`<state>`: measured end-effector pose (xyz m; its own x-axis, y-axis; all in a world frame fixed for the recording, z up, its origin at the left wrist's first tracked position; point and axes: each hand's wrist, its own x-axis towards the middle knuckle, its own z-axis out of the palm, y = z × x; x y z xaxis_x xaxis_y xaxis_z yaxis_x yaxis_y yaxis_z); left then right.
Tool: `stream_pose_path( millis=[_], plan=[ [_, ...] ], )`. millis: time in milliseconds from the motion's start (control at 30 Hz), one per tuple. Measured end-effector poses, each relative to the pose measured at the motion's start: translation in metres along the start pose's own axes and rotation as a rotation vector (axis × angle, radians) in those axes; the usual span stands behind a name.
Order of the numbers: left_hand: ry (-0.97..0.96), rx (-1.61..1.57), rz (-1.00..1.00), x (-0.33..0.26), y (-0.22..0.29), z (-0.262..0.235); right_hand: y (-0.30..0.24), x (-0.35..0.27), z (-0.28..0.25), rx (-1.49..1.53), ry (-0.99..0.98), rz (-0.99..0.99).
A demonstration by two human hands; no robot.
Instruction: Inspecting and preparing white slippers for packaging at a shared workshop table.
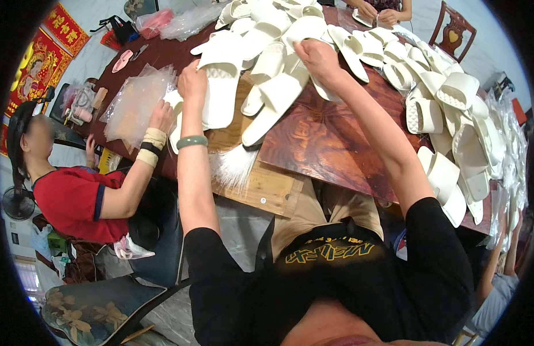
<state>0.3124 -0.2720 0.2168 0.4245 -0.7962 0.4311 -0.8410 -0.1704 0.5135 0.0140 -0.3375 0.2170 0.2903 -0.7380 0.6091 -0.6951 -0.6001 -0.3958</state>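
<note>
Slippers (223, 95), dozens; wearer's hands (192, 83) (319, 60), two

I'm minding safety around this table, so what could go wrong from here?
The right hand is at the loose heap of white slippers; disturbing one might set others sliding.

A co-worker's hand is close beside the left hand, so the two could bump.

At the table's right side, white slippers by the edge lie loosely over one another; a nudge could perhaps drop some off.
</note>
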Motion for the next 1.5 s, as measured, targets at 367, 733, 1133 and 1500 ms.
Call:
stream_pose_path(
  millis=[367,733,1133,1500],
  plan=[
    [-0.163,0.089,0.011,-0.027,-0.006,0.081,-0.016,-0.024,0.043,-0.321,-0.336,-0.24],
    [-0.148,-0.302,0.301,-0.036,0.133,0.07,0.019,-0.136,-0.023,-0.227,-0.412,-0.251],
    [-0.591,0.269,0.126,-0.001,0.232,0.165,0.066,-0.16,-0.046,0.198,-0.253,-0.257],
    [-0.36,-0.008,0.233,-0.015,0.292,0.222,0.078,-0.163,-0.027,0.235,-0.16,-0.194]
  ],
)
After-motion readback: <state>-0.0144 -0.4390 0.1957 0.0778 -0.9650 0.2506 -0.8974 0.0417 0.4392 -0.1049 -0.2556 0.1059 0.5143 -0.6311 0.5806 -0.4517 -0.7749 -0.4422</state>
